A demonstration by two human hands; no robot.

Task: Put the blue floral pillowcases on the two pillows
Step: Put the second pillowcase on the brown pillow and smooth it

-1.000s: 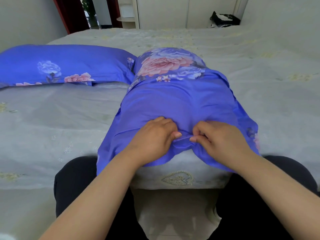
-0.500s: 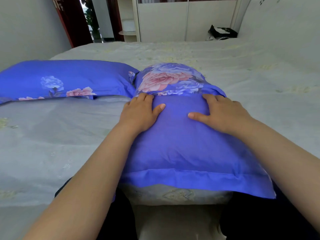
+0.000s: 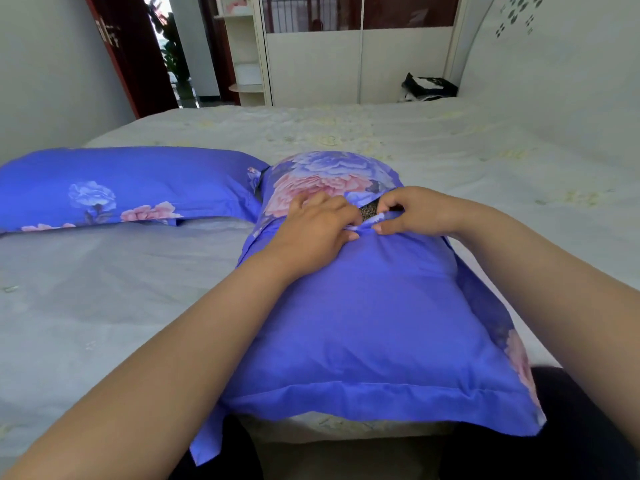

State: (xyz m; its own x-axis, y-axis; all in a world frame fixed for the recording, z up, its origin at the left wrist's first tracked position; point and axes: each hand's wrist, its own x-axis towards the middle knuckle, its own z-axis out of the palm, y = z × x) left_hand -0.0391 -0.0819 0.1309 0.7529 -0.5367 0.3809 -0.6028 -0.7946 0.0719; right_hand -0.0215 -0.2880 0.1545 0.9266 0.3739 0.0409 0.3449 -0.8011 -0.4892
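A pillow in a blue floral pillowcase [image 3: 363, 317] lies lengthwise at the bed's near edge, in front of me. Across its middle runs the overlap seam of the case. My left hand [image 3: 311, 226] and my right hand [image 3: 412, 211] meet at that seam and pinch the fabric edge with curled fingers. Between them a small dark patch of the pillow [image 3: 369, 211] shows in the gap. The far half of the case carries a large pink and blue flower print. A second pillow [image 3: 121, 188] in a matching blue floral case lies flat to the left.
The bed [image 3: 450, 150] has a pale grey-white sheet and stretches far back and to both sides. A white wardrobe [image 3: 346, 64] and a dark bag [image 3: 427, 86] stand behind it. A doorway [image 3: 166, 50] opens at the back left. My dark-trousered legs touch the bed's near edge.
Both hands lay flat on the pillow half a second ago. They have come together at the seam and now pinch its fabric, opening a small gap. The view has tilted up.
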